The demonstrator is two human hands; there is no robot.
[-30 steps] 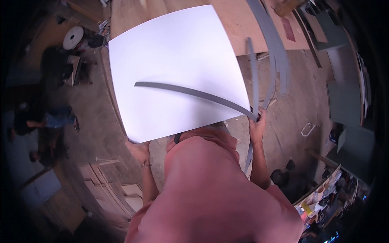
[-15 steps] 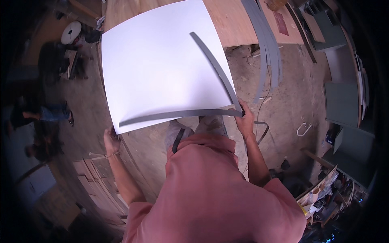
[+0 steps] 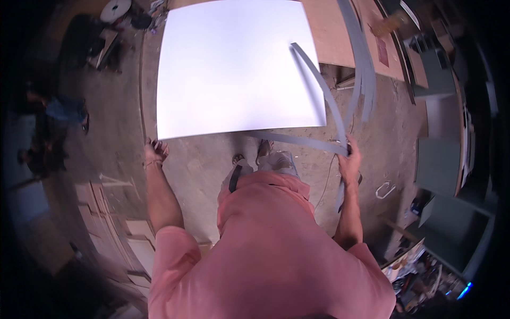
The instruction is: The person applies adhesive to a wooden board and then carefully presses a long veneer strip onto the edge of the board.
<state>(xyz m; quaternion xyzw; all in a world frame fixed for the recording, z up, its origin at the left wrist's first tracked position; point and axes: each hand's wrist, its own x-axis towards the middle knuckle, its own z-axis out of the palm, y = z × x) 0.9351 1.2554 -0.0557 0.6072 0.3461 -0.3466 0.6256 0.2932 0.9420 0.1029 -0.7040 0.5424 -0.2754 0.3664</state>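
A large white panel (image 3: 239, 69) lies on the wooden worktop ahead of me, its near edge overhanging. My left hand (image 3: 156, 151) is just below the panel's near left corner, fingers loosely curled and apart, with nothing seen in it. Off the near right corner, my right hand (image 3: 349, 159) is closed around grey edging strips (image 3: 313, 143). One length reaches left beneath the panel's near edge, another arcs forward with its tip over the white surface, and a tail hangs below the hand.
More long grey strips (image 3: 363, 69) drape over the bare wooden worktop (image 3: 332, 37) at the right. Grey-green cabinet boxes (image 3: 438, 165) line the right side. Wooden panels (image 3: 98, 223) lie at the lower left. A person (image 3: 66, 111) is at the far left.
My right hand has moved right and slightly nearer, drawing the strips off much of the panel. My left hand has risen slightly in view. The panel now appears farther up and right.
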